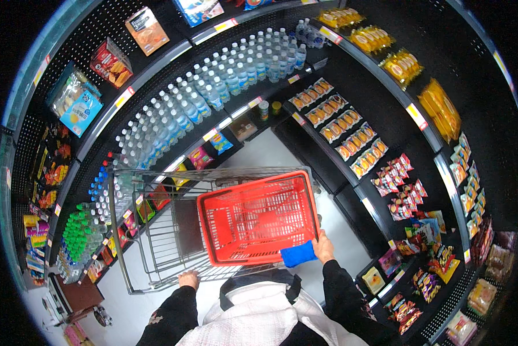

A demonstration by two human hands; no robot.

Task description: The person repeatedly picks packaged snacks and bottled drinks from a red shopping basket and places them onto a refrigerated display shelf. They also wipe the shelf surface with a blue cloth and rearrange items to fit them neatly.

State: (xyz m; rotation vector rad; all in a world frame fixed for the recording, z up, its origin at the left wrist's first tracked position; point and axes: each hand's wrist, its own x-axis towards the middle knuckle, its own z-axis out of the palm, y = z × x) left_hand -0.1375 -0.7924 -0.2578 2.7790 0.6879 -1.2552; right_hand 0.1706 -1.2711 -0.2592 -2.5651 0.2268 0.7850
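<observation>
In front of me stands a grey wire shopping cart point(155, 259), seen side-on. An empty red plastic basket point(259, 258) with slotted walls sits at the cart's right end. My left hand point(190, 280) is closed on the cart's near side rail. At the basket's near right corner, my right hand point(324, 248) holds a folded blue cloth point(298, 254) against the rim. Part of the cloth hangs over the basket's near wall. The fingertips of my right hand are partly hidden by the basket corner.
Black shelves curve around the cart. Rows of water bottles point(190, 108) fill the left shelf, with green-capped bottles point(75, 233) nearer. Packaged buns point(339, 125) and snack bags point(425, 285) line the right shelves. A brown-topped wheeled stand point(75, 294) is at lower left. Pale floor point(349, 233) shows beside the cart.
</observation>
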